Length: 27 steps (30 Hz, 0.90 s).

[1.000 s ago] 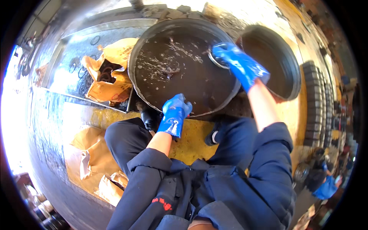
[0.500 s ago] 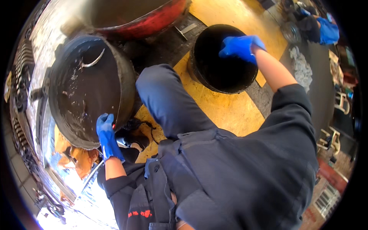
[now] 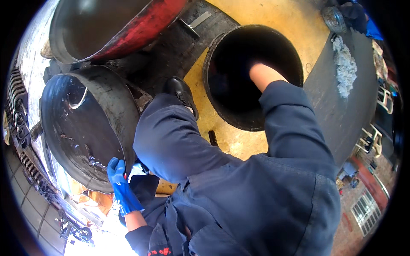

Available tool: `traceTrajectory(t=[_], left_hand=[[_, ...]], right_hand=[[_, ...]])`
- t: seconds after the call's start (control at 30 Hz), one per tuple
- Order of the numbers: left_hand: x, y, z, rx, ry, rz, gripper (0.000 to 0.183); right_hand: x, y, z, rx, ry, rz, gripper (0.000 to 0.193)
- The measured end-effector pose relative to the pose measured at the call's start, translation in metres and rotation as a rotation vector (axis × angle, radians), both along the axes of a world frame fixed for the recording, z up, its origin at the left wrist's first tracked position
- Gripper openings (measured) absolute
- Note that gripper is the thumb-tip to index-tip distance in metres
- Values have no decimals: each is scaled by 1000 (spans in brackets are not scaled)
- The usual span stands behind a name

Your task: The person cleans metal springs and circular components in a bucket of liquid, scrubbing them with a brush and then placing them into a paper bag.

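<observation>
My right forearm (image 3: 268,77) reaches down into a deep, round black bucket (image 3: 255,126), and the gloved hand is lost in its dark inside. At the lower edge of a wide, dark metal basin (image 3: 112,96), my left hand (image 3: 118,170) in a blue rubber glove has its fingers curled. A small red bit shows beside those fingers; what they hold is hard to make out. The basin stands tilted, with a thin pale curved strip (image 3: 80,100) and wet dark residue inside.
A large red-sided vessel (image 3: 128,40) stands at the far left. Beside it lies a flat metal tool (image 3: 198,20). Yellow board (image 3: 230,143) lies under the bucket. Grey rags (image 3: 344,66) lie on a dark mat at right. Another person (image 3: 356,18) is at the far right.
My right hand has gone from the bucket's mouth deep inside, out of sight. My view has shifted, and the basin looks more tilted. My left hand stays at its edge.
</observation>
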<state>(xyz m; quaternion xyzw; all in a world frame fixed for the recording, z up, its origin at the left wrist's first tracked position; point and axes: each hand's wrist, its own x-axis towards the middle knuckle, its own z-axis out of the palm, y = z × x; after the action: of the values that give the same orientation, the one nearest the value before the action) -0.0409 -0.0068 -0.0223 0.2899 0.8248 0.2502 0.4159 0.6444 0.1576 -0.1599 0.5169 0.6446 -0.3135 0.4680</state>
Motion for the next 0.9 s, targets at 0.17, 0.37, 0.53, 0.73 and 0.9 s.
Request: traceTrajectory(t=[0.17,0.37,0.53,0.73,0.9], left_hand=[[-7,2,-7,-53,-5,-33,49],[-1,2,-4,-5,67,0,49],[4,8,0,-53,23,0,49],[2,6,3,-80,-5,-19,50],[-11,-1,-7,-44,3,-2,53]], right_hand=[[10,-1,-33,29,-11,-52,38],[8,1,-41,66,7,-85,41],[10,-13,-37,94,46,-116,44],[2,-42,-37,133,150,-149,48],[-5,-61,-40,180,236,-187,51]])
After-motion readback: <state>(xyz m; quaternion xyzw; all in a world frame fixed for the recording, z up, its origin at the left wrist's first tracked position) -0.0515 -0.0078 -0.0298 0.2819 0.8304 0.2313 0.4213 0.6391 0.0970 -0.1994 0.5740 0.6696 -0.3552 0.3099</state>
